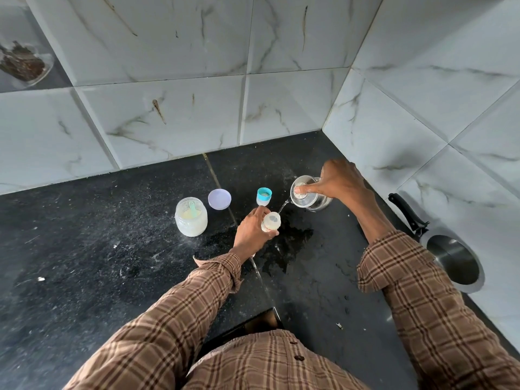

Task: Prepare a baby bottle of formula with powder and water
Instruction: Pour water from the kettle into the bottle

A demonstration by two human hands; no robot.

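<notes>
My left hand (250, 230) grips the open baby bottle (271, 221) on the black counter (84, 249). My right hand (336, 182) holds a glass kettle (309, 197) tilted to the left, thumb pressing on its lid. A thin stream of water (284, 205) runs from the spout into the bottle's mouth. Left of the bottle stands the open jar of formula powder (191, 216) with a green scoop inside. The jar's lilac lid (219, 199) lies behind it. The bottle's teal cap with its teat (264, 196) stands between the lid and the kettle.
A puddle of spilled water (289, 243) spreads on the counter under and right of the bottle. A steel pan with a black handle (453, 260) sits at the right edge by the tiled wall. A glass jar of dark stuff (24, 61) is on a shelf at upper left.
</notes>
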